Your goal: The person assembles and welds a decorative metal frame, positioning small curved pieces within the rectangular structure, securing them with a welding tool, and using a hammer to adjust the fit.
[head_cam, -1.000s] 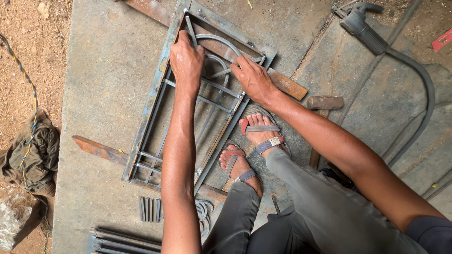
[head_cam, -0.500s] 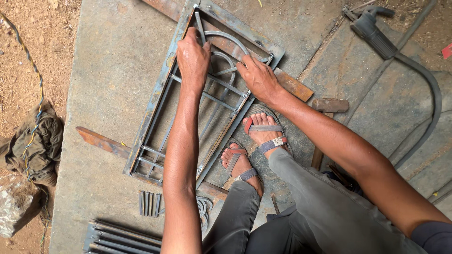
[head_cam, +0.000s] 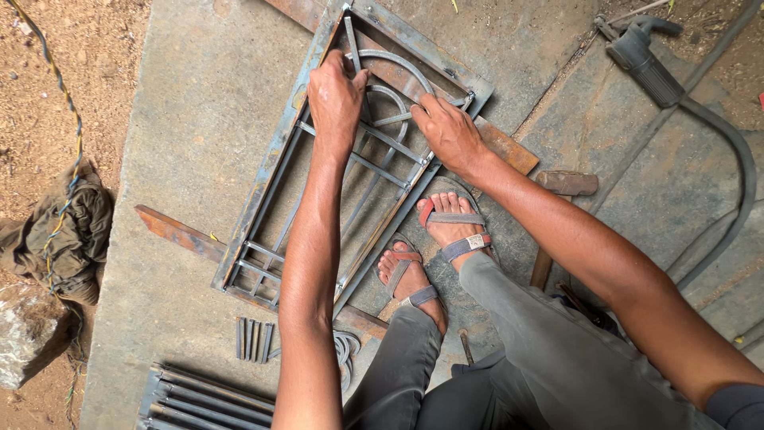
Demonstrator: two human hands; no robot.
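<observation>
While left hand (head_cam: 336,99) grips a curved bar (head_cam: 398,64) inside the metal frame (head_cam: 263,191), right hand (head_cam: 450,131) pinches a straight bar (head_cam: 398,119) beside it; hammer (head_cam: 561,191) lies right.

There is one view only, from a camera on the person's head, looking almost straight down at the concrete floor (head_cam: 199,95). It sits close above the work: both forearms run up from the lower edge, and the knees and sandalled feet (head_cam: 446,227) fill the near right. The metal frame (head_cam: 274,171) lies mid-picture, tilted, its far end near the upper edge. Bare soil borders the slab at the left. No second view shares the scene.
</observation>
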